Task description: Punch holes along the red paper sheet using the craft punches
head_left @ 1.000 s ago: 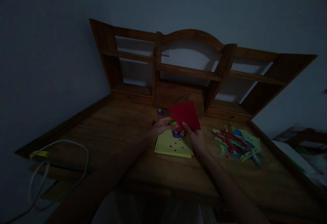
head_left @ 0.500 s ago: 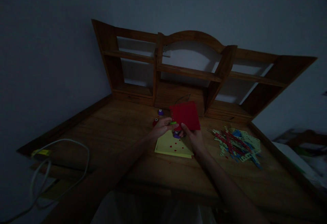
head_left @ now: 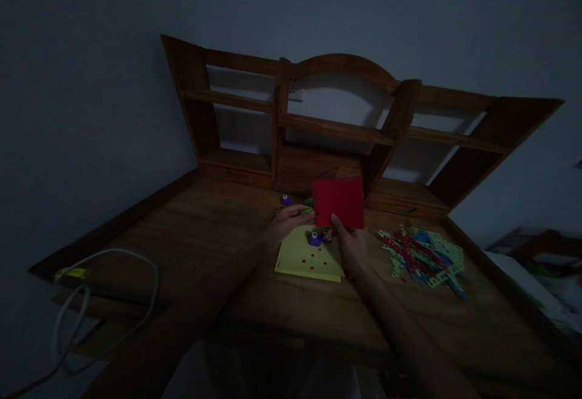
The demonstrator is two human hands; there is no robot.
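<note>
My right hand point(head_left: 349, 246) pinches the lower edge of a red paper sheet point(head_left: 339, 201) and holds it upright above the desk. My left hand point(head_left: 288, 222) is closed on a small green punch point(head_left: 306, 210) at the sheet's left edge. Below them lies a stack of yellow paper point(head_left: 305, 259) dotted with tiny red cut-outs. A purple punch point(head_left: 313, 239) rests on the yellow paper between my hands.
A wooden desk point(head_left: 218, 229) with a shelf hutch point(head_left: 336, 126) stands against the wall. Another purple punch point(head_left: 285, 199) sits behind my left hand. A pile of punched paper strips point(head_left: 422, 254) lies at right. A white cable point(head_left: 100, 290) loops at left.
The red sheet has shifted right and turned more square to me. My left hand with the green punch has come slightly away from the sheet's edge.
</note>
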